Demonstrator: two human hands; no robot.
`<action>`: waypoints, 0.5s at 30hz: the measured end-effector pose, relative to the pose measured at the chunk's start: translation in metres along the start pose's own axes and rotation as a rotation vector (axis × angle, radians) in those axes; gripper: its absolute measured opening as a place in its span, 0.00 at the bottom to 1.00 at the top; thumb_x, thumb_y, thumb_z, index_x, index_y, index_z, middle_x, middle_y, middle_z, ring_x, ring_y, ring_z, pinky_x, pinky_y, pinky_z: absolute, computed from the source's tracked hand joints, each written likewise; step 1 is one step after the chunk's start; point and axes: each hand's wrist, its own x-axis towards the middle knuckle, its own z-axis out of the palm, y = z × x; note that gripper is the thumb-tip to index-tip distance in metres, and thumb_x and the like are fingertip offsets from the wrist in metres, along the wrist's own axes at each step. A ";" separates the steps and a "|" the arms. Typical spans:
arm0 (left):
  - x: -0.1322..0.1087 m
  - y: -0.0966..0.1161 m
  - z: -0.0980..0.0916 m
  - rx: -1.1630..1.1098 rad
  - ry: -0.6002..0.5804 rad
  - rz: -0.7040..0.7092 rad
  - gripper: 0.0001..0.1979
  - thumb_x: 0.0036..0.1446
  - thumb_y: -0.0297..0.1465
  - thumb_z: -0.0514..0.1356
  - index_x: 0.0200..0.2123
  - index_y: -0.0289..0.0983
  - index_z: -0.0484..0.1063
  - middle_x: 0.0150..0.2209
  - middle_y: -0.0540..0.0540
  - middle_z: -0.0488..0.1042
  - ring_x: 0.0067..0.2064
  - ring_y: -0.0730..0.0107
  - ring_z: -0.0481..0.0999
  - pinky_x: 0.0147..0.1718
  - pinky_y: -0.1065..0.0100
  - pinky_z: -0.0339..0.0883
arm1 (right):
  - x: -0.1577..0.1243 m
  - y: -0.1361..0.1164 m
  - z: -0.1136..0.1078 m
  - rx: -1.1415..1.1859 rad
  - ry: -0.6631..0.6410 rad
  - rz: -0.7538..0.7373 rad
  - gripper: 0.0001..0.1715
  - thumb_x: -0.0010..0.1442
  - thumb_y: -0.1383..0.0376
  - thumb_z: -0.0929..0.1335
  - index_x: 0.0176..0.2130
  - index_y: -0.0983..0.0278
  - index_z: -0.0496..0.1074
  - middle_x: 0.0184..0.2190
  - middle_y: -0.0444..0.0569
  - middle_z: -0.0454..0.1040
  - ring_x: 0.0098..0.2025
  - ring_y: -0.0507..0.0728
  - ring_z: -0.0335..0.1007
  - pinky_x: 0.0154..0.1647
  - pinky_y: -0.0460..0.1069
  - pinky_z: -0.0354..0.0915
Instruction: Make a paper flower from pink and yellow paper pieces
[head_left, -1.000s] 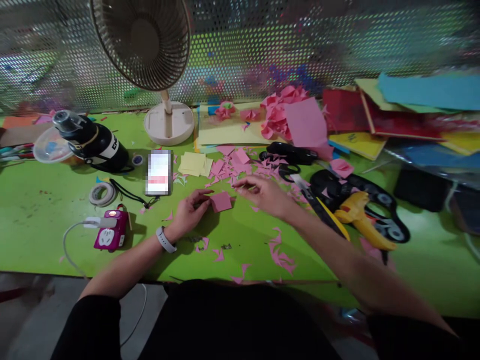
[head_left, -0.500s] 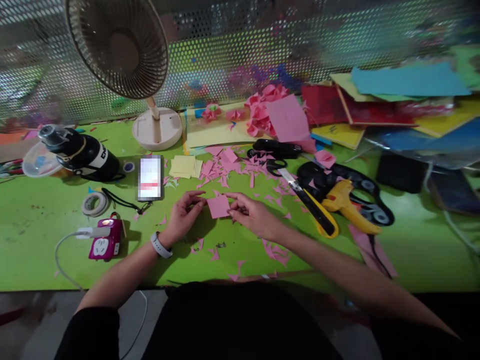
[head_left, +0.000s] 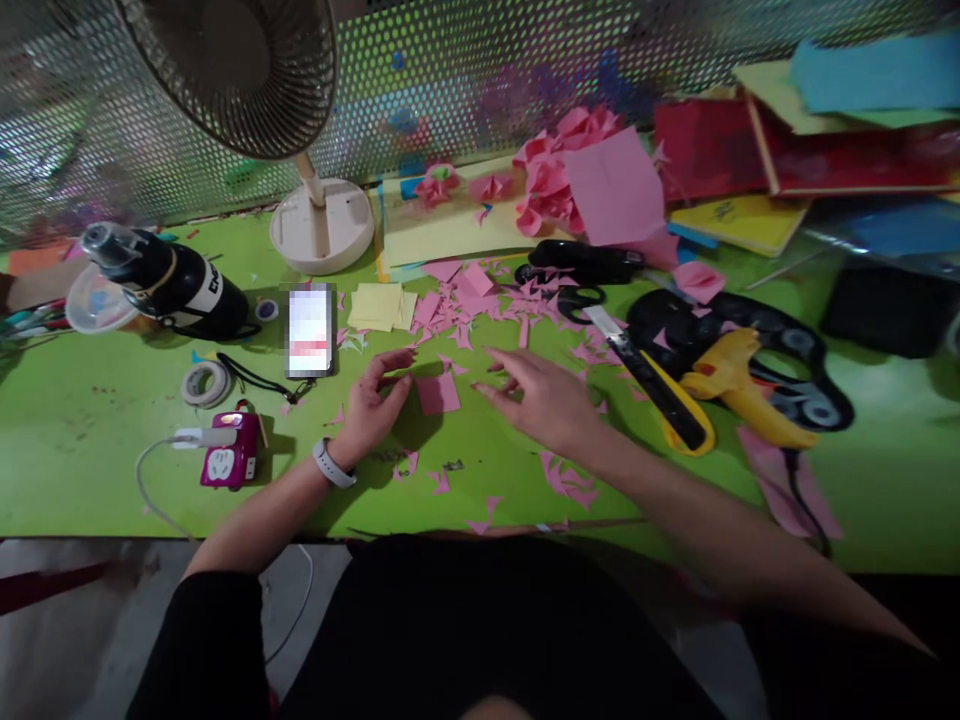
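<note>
A small pink paper square (head_left: pixel 438 394) lies on the green table between my two hands. Just left of it is my left hand (head_left: pixel 377 402), thumb and fingers apart, the thumb tip close to the paper's edge with a narrow gap showing. My right hand (head_left: pixel 541 398) hovers to the right of the square, fingers spread and nothing between them. Pink paper scraps (head_left: pixel 469 300) are heaped beyond the hands, beside a stack of yellow paper squares (head_left: pixel 379 306). A yellow utility knife (head_left: pixel 664 395) with its blade out rests right of my right hand.
Black-handled scissors (head_left: pixel 581 300) and a yellow glue gun (head_left: pixel 742 385) with a cord are at the right. Leftward stand a phone (head_left: pixel 310 330), a tape roll (head_left: pixel 205 384), a purple power adapter (head_left: pixel 231 450) and a black bottle (head_left: pixel 180 290). A fan (head_left: pixel 321 240) stands behind.
The pink square, held between both hands before, is now free of them on the table. My right hand has opened and drawn off to the right. The view has shifted slightly.
</note>
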 end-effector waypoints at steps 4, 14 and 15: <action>-0.003 0.006 -0.003 0.330 -0.200 0.129 0.17 0.70 0.35 0.57 0.60 0.40 0.71 0.61 0.38 0.74 0.60 0.55 0.76 0.60 0.50 0.71 | -0.005 0.006 -0.018 -0.061 0.163 -0.156 0.22 0.68 0.55 0.64 0.55 0.60 0.77 0.46 0.57 0.80 0.37 0.63 0.77 0.40 0.62 0.74; -0.021 -0.008 0.005 0.856 -0.532 0.422 0.50 0.63 0.61 0.54 0.76 0.38 0.46 0.76 0.37 0.49 0.77 0.51 0.48 0.75 0.49 0.26 | -0.037 -0.013 -0.078 -0.018 0.413 -0.252 0.15 0.70 0.53 0.65 0.51 0.49 0.80 0.40 0.52 0.81 0.39 0.66 0.79 0.40 0.61 0.73; -0.018 -0.010 0.004 0.862 -0.507 0.415 0.49 0.63 0.61 0.54 0.76 0.38 0.46 0.76 0.37 0.49 0.77 0.51 0.48 0.75 0.49 0.27 | -0.038 -0.011 -0.078 -0.021 0.406 -0.242 0.16 0.70 0.53 0.65 0.51 0.49 0.80 0.40 0.52 0.81 0.39 0.66 0.79 0.39 0.61 0.73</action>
